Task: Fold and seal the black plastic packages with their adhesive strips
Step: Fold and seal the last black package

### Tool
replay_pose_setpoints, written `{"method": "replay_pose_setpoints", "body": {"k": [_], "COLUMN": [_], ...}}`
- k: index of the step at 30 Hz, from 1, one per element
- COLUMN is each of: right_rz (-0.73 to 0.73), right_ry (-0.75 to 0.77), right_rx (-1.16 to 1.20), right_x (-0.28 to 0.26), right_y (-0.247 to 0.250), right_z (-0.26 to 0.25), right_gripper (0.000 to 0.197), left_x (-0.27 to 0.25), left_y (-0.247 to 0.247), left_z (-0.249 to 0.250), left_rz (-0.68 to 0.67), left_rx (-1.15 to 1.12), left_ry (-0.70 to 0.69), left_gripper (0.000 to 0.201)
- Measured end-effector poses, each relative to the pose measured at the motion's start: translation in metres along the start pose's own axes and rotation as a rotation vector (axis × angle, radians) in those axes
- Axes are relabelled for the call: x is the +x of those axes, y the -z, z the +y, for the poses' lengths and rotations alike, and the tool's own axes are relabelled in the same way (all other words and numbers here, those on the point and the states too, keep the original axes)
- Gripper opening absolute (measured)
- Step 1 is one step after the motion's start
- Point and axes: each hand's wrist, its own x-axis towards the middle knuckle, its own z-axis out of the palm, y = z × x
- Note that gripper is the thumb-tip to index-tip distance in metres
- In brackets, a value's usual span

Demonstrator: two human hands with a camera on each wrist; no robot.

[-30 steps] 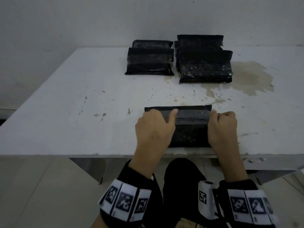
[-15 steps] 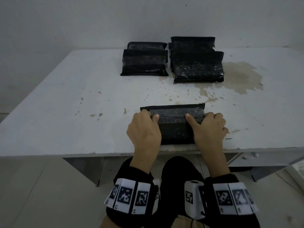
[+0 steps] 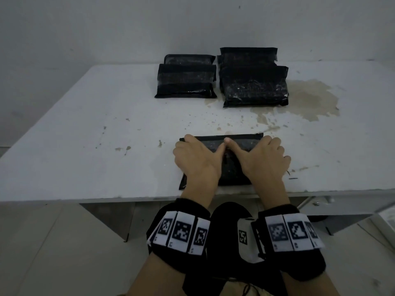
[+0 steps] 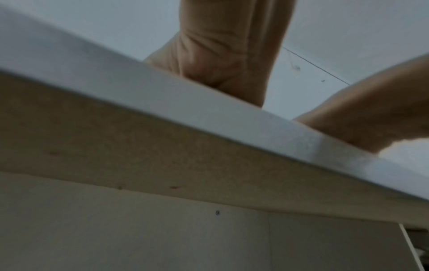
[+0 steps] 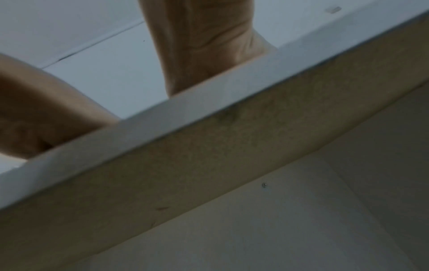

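Both hands press flat on the flat black plastic package [image 3: 222,167], left hand [image 3: 195,160] and right hand [image 3: 265,161] with thumbs meeting mid-flap, probably bedding the adhesive strip. Beyond them on the stained white table [image 3: 85,135] sit stacked black packages [image 3: 254,86].

Left hand [image 3: 197,160] and right hand [image 3: 265,161] lie palm-down side by side, thumbs angled inward with tips touching.
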Motion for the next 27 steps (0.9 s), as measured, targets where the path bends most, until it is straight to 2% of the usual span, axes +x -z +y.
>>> {"method": "replay_pose_setpoints", "body": {"k": [2, 5, 8, 12, 14, 15, 18, 20, 23, 27], "right_rz": [0.018, 0.057, 0.071, 0.050, 0.063, 0.068, 0.045, 0.045, 0.010, -0.014], "right_ry": [-0.007, 0.000, 0.036, 0.064, 0.050, 0.034, -0.023, 0.006, 0.009, 0.049], "right_rx": [0.047, 0.176, 0.261, 0.249, 0.238, 0.242, 0.162, 0.048, 0.059, 0.156], "right_x": [0.004, 0.008, 0.012, 0.019, 0.018, 0.015, 0.001, -0.006, 0.001, 0.017], "right_y": [-0.004, -0.008, -0.010, -0.009, -0.008, -0.007, -0.007, -0.010, -0.010, -0.008], "right_z": [0.003, 0.010, 0.017, 0.024, 0.023, 0.021, 0.007, 0.001, 0.003, 0.015], "right_gripper": [0.085, 0.062, 0.045, 0.036, 0.039, 0.043, 0.069, 0.080, 0.078, 0.050], "left_x": [0.005, 0.010, 0.012, 0.014, 0.012, 0.010, 0.000, -0.005, -0.002, 0.010], "left_y": [-0.001, -0.003, -0.005, -0.006, -0.003, -0.001, 0.000, -0.003, -0.006, -0.010], "left_z": [-0.002, -0.006, -0.010, -0.016, -0.017, -0.016, -0.008, -0.003, -0.007, -0.019], "left_rz": [0.012, 0.026, 0.018, 0.007, 0.031, 0.038, 0.019, 0.010, -0.018, -0.011], "left_rx": [-0.043, -0.091, -0.125, -0.205, -0.250, -0.262, -0.223, -0.147, -0.182, -0.292], "left_ry": [0.013, 0.000, -0.019, -0.010, 0.008, 0.021, 0.048, 0.048, 0.074, 0.065], "left_gripper": [0.067, 0.045, 0.034, 0.021, 0.028, 0.040, 0.076, 0.086, 0.083, 0.058]}}
